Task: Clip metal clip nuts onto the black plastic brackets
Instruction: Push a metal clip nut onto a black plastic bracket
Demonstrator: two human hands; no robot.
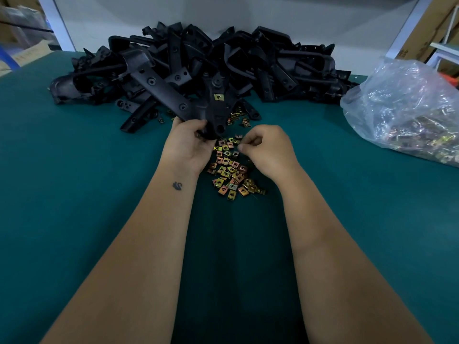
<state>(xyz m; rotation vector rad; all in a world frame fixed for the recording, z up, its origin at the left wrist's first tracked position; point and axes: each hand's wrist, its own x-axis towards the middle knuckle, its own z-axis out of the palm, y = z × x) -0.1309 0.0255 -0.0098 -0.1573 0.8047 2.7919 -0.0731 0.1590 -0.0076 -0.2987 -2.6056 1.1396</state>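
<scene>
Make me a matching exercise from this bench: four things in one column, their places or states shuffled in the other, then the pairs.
Things:
1. left hand
2. right hand
3. plastic bag
4. bracket pile

Places or states:
A. lies at the table's right edge, with metal parts inside
B. heaped at the back of the green table
C. grips a black bracket that already carries one clip nut
D. fingers curled over the loose clip nuts

Pairs: 1-C, 2-D, 3-A, 4-B

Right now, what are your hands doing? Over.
Left hand grips black bracket, one clip nut already on. Right hand curled over loose clip nuts; pinch unclear. Nothing blocking.
</scene>
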